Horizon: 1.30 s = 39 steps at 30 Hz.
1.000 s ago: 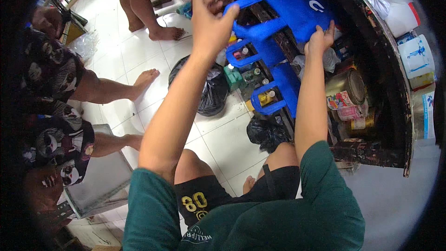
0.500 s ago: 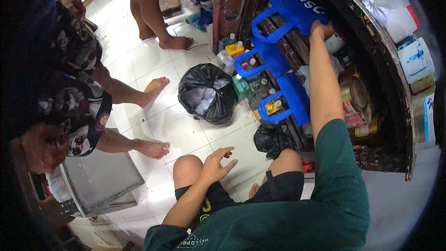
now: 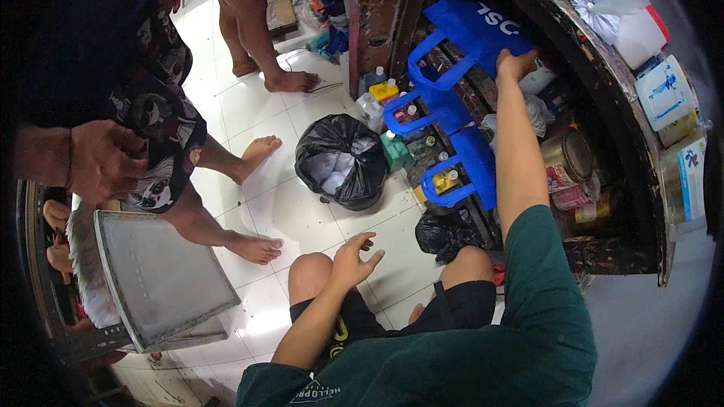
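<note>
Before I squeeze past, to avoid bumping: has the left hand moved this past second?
Yes: the left hand has come toward the person, from beyond the black trash bag to its near side.

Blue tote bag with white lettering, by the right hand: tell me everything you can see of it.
The blue tote bag is bright blue, with white lettering on its visible face, and looks like soft fabric. It lies spread over dark wooden boards, beyond two other blue bags. Its strap handle loops toward the picture's left. The right hand seems to touch its lower right edge; whether the fingers grip it is unclear. Any contents are hidden.
</note>
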Tool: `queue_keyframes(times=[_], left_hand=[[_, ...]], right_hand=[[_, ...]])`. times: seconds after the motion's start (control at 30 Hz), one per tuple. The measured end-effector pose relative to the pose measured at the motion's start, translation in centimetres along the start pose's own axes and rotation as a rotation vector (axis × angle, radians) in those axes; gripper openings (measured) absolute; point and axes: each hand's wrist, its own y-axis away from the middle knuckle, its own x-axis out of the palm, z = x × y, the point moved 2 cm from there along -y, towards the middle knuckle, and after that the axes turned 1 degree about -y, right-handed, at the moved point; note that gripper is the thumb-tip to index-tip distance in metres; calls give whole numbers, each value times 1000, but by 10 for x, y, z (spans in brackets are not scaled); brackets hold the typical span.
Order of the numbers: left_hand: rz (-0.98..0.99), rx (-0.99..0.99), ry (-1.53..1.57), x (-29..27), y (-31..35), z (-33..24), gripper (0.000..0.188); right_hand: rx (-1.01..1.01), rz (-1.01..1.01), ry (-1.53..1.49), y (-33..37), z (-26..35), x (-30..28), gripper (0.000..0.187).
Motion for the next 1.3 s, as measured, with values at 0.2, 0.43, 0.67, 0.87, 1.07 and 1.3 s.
queue_keyframes(times=[0.2,0.43,0.67,0.87,1.07,1.3], left_hand=[[36,3,4,7,-2,2,45],[39,-13,-7,7,-6,1,46],[15,-29,0,10,-8,4,45],[26,-33,-7,10,-11,0,47],[-23,-32,41,10,-20,9,47],[-30,-44,71,12,-29,30,54]], right_hand=[[-22,-44,-150,-17,-28,16,57],[51,-50,-156,25,4,1,41],[-110,-95,7,23,4,-4,47],[-359,-268,115,33,19,-13,50],[-597,153,-310,162,83,-69,33],[-304,1245,-168,316,-15,-187,24]])
